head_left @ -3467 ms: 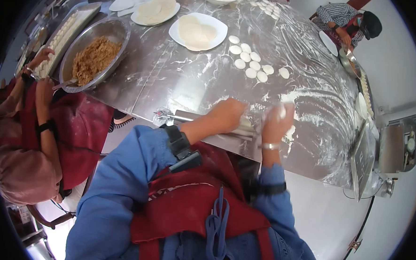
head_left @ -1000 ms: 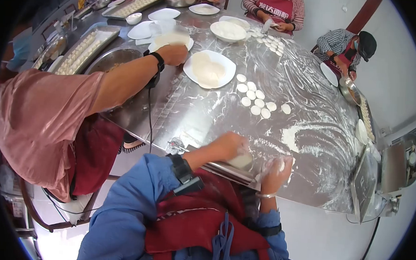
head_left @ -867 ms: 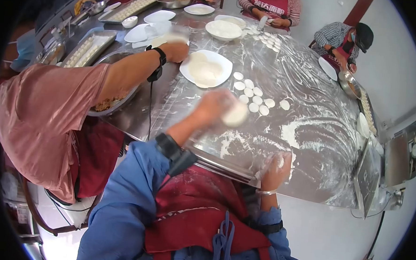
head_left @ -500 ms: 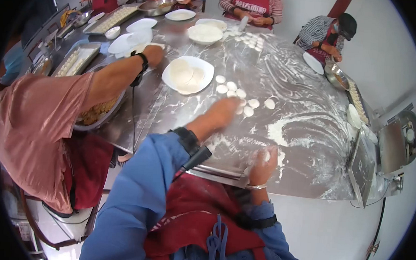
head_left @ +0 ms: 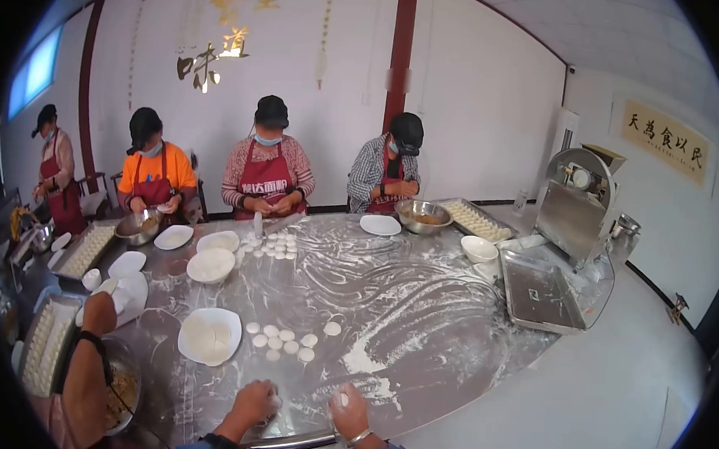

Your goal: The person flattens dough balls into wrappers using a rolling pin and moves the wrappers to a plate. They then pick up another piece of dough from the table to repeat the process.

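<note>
My left hand point(head_left: 252, 404) is at the near edge of the steel table point(head_left: 443, 326), its fingers curled. A whitish patch shows at its fingertips, too small to make out. To its right, my right hand point(head_left: 350, 414) is closed around a small white piece of dough point(head_left: 344, 400). Several flattened dough rounds point(head_left: 286, 335) lie on the floured steel beyond my hands. Left of them, a white square plate point(head_left: 189, 348) carries thin round wrappers point(head_left: 214, 336).
A co-worker's arm point(head_left: 87, 373) reaches across at left, by a bowl of filling point(head_left: 123, 387) and a tray of dumplings point(head_left: 48, 346). Several co-workers stand along the far side. An empty metal tray point(head_left: 539, 291) and a steel machine point(head_left: 578, 207) are at right.
My view has tilted up towards the far wall. My left hand has drawn back from the dough rounds to the near edge, beside my right hand.
</note>
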Motion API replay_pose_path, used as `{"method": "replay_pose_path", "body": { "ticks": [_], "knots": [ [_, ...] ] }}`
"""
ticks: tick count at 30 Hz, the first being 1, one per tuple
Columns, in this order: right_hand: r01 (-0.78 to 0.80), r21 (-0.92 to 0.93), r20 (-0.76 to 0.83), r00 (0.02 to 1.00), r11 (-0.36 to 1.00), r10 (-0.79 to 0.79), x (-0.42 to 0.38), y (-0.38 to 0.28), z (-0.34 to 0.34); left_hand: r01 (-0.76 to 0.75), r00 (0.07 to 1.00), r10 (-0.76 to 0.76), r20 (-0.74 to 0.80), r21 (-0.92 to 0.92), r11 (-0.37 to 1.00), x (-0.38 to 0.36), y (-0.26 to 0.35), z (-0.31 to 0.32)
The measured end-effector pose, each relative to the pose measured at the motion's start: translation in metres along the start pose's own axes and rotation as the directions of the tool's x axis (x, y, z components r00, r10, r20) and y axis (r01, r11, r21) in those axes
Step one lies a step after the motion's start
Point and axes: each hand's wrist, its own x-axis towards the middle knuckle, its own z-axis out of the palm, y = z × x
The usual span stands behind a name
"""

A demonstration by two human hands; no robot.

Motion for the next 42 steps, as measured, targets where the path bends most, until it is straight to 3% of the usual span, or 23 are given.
{"method": "replay_pose_path", "body": {
  "ticks": [2,3,4,8,9,12,16,18,21,24,26,27,29,30,31,32,33,34,35,36,38,40,42],
  "knots": [
    [-0.046,0.0,0.01,0.999,0.999,0.046,-0.005,-0.002,-0.001,0.11,0.971,-0.032,0.239,-0.322,0.94,-0.013,0.013,-0.01],
    [-0.05,-0.01,0.005,0.999,0.999,0.05,-0.004,-0.005,-0.002,0.079,0.98,-0.001,0.201,-0.38,0.922,-0.019,0.015,-0.003],
    [-0.058,-0.025,0.007,0.998,0.998,0.059,-0.003,-0.008,-0.003,0.095,0.973,-0.004,0.229,-0.388,0.917,-0.023,0.019,0.002],
    [-0.013,-0.013,0.033,0.999,1.0,0.014,0.0,-0.021,-0.013,-0.108,0.977,0.162,0.137,-0.334,0.936,-0.035,0.026,0.023],
    [-0.035,-0.027,0.04,0.999,0.999,0.036,-0.003,-0.027,-0.018,-0.026,0.976,0.106,0.192,-0.378,0.925,-0.036,0.033,0.014],
    [-0.028,0.073,0.076,0.997,0.997,0.022,0.003,-0.049,-0.018,0.02,0.968,0.092,0.233,-0.439,0.898,-0.037,0.037,0.012],
    [-0.041,0.007,0.071,0.997,0.999,0.04,0.025,-0.021,0.014,-0.075,0.978,0.128,0.162,-0.3,0.951,-0.021,0.041,0.025],
    [0.065,-0.079,-0.044,0.997,0.995,-0.068,0.04,-0.005,0.036,-0.076,0.991,0.1,0.088,-0.243,0.967,-0.015,0.042,0.031],
    [0.023,-0.049,-0.031,0.999,0.999,-0.024,0.022,-0.001,0.022,-0.093,0.985,0.119,0.128,-0.191,0.977,-0.021,0.036,0.037],
    [0.116,-0.097,0.039,0.993,0.989,-0.112,0.002,0.001,-0.002,0.004,0.973,0.059,0.223,-0.274,0.962,-0.032,0.036,0.022],
    [0.027,-0.033,-0.002,1.0,0.999,-0.028,-0.009,-0.004,-0.008,0.022,0.983,0.031,0.181,-0.282,0.959,-0.029,0.035,0.023],
    [0.152,-0.128,-0.005,0.988,0.98,-0.154,0.003,0.0,0.001,0.042,0.986,0.008,0.166,-0.295,0.955,-0.037,0.038,0.029],
    [-0.005,-0.204,0.055,0.998,0.979,0.016,0.03,0.009,0.03,0.068,0.99,-0.038,0.137,-0.223,0.972,-0.028,0.051,0.026],
    [0.01,-0.231,-0.088,0.996,0.973,-0.031,0.039,0.009,0.047,0.095,0.993,-0.076,0.085,-0.237,0.967,-0.021,0.052,0.029],
    [0.046,-0.205,-0.081,0.995,0.978,-0.063,0.045,0.01,0.052,0.087,0.995,-0.074,0.06,-0.254,0.963,-0.017,0.049,0.033],
    [-0.047,-0.115,-0.016,0.999,0.992,0.046,0.044,-0.004,0.044,0.016,1.0,-0.009,0.027,-0.296,0.955,-0.017,0.042,0.037],
    [0.008,-0.136,0.005,1.0,0.991,-0.008,0.038,-0.002,0.034,-0.072,0.996,0.084,0.027,-0.288,0.955,-0.018,0.031,0.045],
    [0.072,-0.153,0.03,0.997,0.986,-0.068,0.029,0.003,0.022,-0.055,0.993,0.079,0.092,-0.247,0.968,-0.024,0.034,0.036],
    [0.027,-0.117,0.004,1.0,0.993,-0.027,0.015,-0.002,0.01,-0.041,0.985,0.075,0.155,-0.211,0.977,-0.027,0.036,0.028],
    [-0.025,-0.084,-0.029,0.999,0.996,0.022,0.003,-0.009,-0.001,-0.095,0.988,0.12,0.102,-0.224,0.97,-0.032,0.028,0.036],
    [-0.245,0.255,0.026,0.969,0.936,0.246,-0.014,-0.008,-0.009,0.016,0.99,0.038,0.137,-0.369,0.929,-0.039,0.032,0.025],
    [0.129,-0.09,-0.039,0.99,0.988,-0.133,0.008,-0.01,0.002,0.078,0.979,0.005,0.204,-0.394,0.916,-0.037,0.04,0.024],
    [0.001,0.044,0.039,0.999,0.999,-0.003,0.039,0.007,0.033,0.08,0.993,-0.058,0.101,-0.23,0.97,-0.023,0.045,0.037]
  ]
}}
